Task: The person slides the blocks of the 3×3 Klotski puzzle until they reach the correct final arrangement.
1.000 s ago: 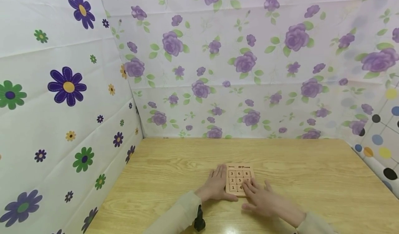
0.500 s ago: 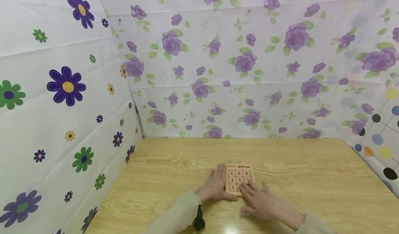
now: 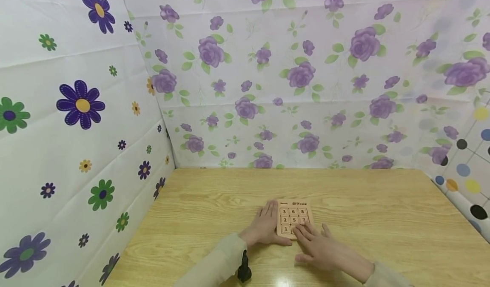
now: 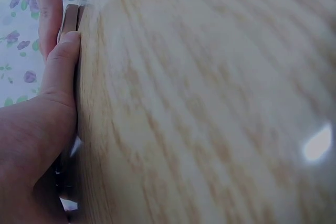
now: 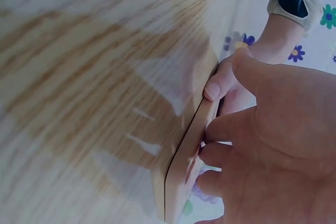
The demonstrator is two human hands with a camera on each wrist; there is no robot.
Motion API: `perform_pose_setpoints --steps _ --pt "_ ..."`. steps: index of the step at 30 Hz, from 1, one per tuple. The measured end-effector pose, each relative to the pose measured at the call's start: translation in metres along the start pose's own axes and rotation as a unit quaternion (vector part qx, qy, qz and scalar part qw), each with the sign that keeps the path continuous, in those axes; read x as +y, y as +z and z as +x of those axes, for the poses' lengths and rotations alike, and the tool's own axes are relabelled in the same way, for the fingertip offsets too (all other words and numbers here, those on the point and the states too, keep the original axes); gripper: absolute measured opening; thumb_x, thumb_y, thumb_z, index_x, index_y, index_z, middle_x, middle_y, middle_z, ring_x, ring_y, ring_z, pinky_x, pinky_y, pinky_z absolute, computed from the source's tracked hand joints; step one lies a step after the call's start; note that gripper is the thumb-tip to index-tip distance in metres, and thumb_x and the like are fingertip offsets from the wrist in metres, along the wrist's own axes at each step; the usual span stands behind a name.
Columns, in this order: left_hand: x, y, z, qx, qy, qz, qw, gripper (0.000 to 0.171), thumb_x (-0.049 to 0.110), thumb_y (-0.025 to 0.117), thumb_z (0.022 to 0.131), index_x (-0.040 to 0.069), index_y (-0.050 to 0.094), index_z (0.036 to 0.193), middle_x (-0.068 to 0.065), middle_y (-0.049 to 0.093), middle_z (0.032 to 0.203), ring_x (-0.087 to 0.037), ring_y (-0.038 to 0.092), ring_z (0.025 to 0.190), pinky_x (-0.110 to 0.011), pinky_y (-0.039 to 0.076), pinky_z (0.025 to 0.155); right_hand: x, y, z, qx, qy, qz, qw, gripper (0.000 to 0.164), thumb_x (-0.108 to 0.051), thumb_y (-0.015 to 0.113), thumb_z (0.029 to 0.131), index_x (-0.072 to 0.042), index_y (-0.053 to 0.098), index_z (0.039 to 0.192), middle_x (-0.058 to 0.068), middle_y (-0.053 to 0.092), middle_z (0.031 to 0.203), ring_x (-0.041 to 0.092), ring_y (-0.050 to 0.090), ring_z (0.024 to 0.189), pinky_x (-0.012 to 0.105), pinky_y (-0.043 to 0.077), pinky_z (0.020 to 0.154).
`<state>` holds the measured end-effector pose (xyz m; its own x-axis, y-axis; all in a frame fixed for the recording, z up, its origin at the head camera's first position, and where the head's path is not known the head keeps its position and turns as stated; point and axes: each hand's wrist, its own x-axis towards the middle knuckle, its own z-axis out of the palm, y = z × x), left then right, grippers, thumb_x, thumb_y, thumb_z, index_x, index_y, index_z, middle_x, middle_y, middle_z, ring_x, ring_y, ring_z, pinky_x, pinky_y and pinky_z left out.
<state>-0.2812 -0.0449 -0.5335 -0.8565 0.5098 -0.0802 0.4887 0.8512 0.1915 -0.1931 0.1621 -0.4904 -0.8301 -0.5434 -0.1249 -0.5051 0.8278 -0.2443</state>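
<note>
A wooden number sliding puzzle [image 3: 294,203] lies flat on the table. Its top row reads 3, 6, 8 and its middle row 2, 5, 7. In the bottom row the 1 shows, while fingers cover the rest. My left hand [image 3: 264,227] rests against the board's left side with straight fingers, its thumb along the near edge; the left wrist view shows that thumb [image 4: 60,69] touching the edge. From the lower right, my right hand [image 3: 321,246] lays its extended fingertips on the lower-right tiles. In the right wrist view its fingers [image 5: 218,156] reach over the board's edge.
The wood-grain table [image 3: 214,197] spreads around the board. A purple-flowered cloth [image 3: 275,125] hangs behind it, and a daisy-print cloth [image 3: 76,151] at the left. A black strap piece [image 3: 244,270] hangs at my left sleeve.
My right hand has slid slightly left, so its fingertips now cover the 4 tile that showed a second ago. The left hand stays in place, and the visible numbers keep their order.
</note>
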Motion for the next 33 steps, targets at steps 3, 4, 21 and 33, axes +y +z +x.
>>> perform_pose_setpoints --steps 3,4,21,33 --pt "0.0 0.0 0.0 -0.001 0.0 -0.001 1.0 0.132 0.079 0.063 0.069 -0.001 0.003 0.154 -0.019 0.006 0.163 -0.029 0.009 0.151 -0.048 0.016 0.122 0.0 0.001 0.0 0.002 0.001 -0.001 1.0 0.082 -0.061 0.046 0.092 -0.005 0.033 0.15 0.016 0.031 0.157 0.04 0.021 0.147 0.075 0.009 0.11" --pt "0.0 0.0 0.0 -0.001 -0.001 -0.002 1.0 0.132 0.079 0.063 0.069 -0.001 0.003 0.154 -0.019 0.006 0.163 -0.029 0.009 0.151 -0.048 0.016 0.122 0.001 0.001 0.0 0.002 0.001 0.0 1.0 0.082 -0.061 0.046 0.092 -0.005 0.032 0.15 0.016 0.031 0.157 0.04 0.021 0.147 0.075 0.009 0.11" --pt "-0.001 -0.001 0.0 -0.007 -0.002 0.001 1.0 0.131 0.08 0.061 0.07 -0.001 0.002 0.154 -0.018 0.004 0.163 -0.028 0.008 0.151 -0.048 0.016 0.122 0.008 0.006 -0.003 0.015 -0.003 -0.008 1.0 0.082 -0.062 0.046 0.092 -0.007 0.032 0.151 0.015 0.031 0.157 0.041 0.025 0.145 0.077 0.013 0.107" --pt "0.0 0.001 0.001 -0.009 -0.004 0.01 0.9999 0.132 0.081 0.06 0.069 0.0 0.001 0.154 -0.017 0.004 0.163 -0.028 0.008 0.151 -0.047 0.016 0.122 0.011 0.007 -0.005 0.012 -0.006 -0.005 1.0 0.082 -0.061 0.046 0.093 -0.005 0.031 0.151 0.016 0.03 0.157 0.04 0.024 0.145 0.079 0.014 0.105"
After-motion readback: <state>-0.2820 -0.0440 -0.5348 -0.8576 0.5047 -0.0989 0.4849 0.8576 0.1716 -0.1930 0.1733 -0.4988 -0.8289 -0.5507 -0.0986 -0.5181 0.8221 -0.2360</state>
